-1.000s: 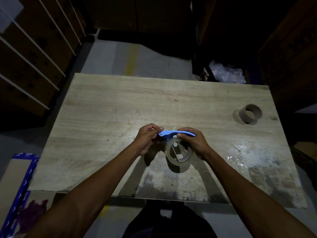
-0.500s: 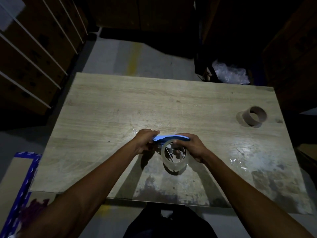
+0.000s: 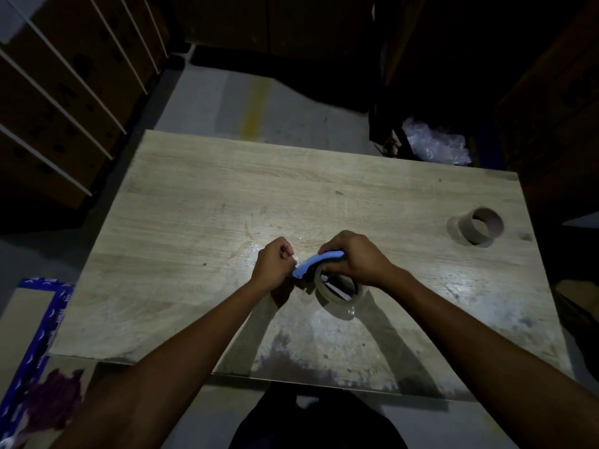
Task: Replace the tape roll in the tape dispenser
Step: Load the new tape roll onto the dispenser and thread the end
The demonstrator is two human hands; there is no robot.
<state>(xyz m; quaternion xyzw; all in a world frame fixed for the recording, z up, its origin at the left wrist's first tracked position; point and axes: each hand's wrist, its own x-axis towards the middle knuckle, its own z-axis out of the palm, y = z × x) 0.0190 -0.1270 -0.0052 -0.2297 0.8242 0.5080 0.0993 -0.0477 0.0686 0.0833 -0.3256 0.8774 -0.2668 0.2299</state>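
Tape dispenser [image 3: 319,260], a curved blue handle piece, sits just above the middle of the desk [image 3: 194,205], toward its near edge, held between both hands. The right hand [image 3: 355,257] wraps over the far end of the dispenser, its grip clamped on the handle with the fingers curled down the hidden side. Directly below that hand, the clear tape roll [image 3: 337,291] hangs in the dispenser, standing on edge with its open centre facing the camera and its bottom at or close to the desk surface; whether it touches cannot be told. The left hand [image 3: 275,265] is at the near, lower tip of the dispenser, its grip pinched together at that tip; what exactly is between the fingertips is too small and dim to tell. An empty cardboard core [image 3: 479,226] lies on its side well to the right of the dispenser, near the desk's right edge. Beyond the desk's far right corner lies crumpled clear plastic [image 3: 437,145].
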